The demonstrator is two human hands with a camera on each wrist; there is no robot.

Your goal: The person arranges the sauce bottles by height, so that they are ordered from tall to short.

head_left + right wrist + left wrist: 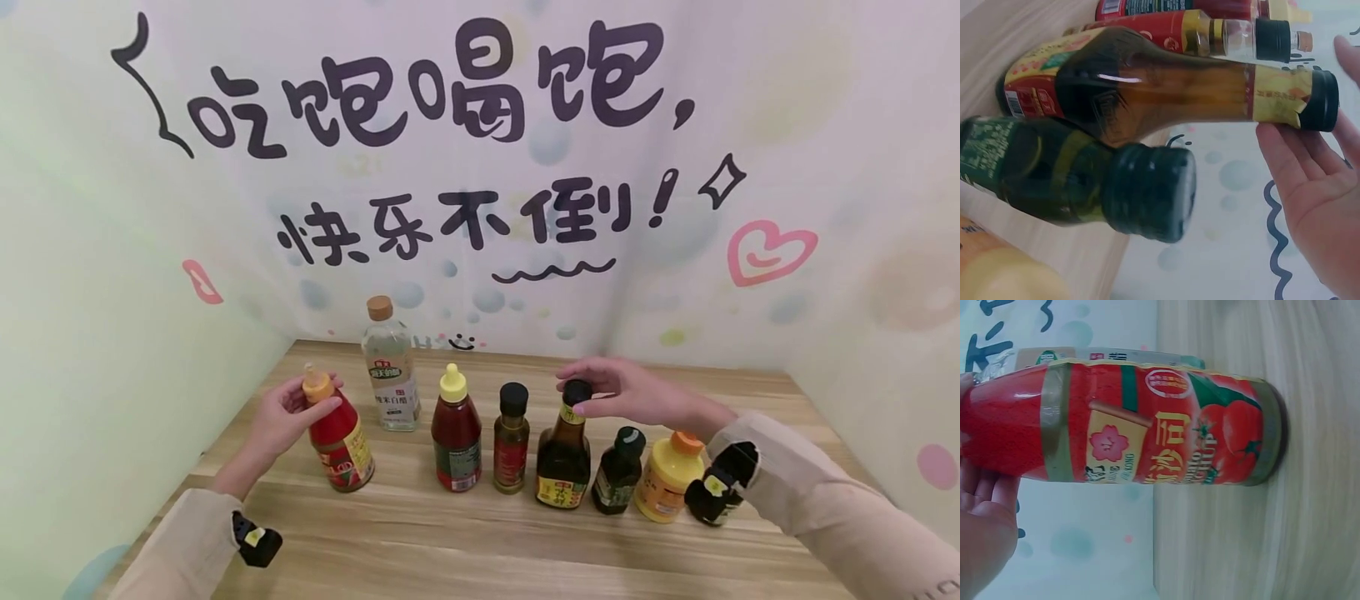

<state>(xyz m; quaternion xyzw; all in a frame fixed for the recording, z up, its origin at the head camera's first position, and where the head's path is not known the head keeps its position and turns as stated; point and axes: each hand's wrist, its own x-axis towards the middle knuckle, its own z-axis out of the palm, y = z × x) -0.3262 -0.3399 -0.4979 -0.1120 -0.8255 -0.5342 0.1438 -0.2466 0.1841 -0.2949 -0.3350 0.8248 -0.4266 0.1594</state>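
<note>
At the left of the head view, my left hand (279, 421) grips a red ketchup bottle (341, 442) around its upper part, thumb in front and fingers behind. The ketchup bottle (1166, 425) shows its tomato label in the left wrist view; whether its base touches the table, I cannot tell. My right hand (637, 396) is at the black-capped neck of a soy sauce bottle (564, 454), which stands upright. In the right wrist view, straight fingers (1279, 150) touch this bottle's neck, while the thumb (1347, 59) is apart from the cap.
A clear white vinegar bottle (390, 375) stands behind the ketchup. Between the hands are a yellow-capped sauce bottle (456, 433) and a slim black-capped bottle (512, 442). A small dark green bottle (618, 475) and a yellow bottle (671, 479) stand on the right. A printed cloth hangs behind.
</note>
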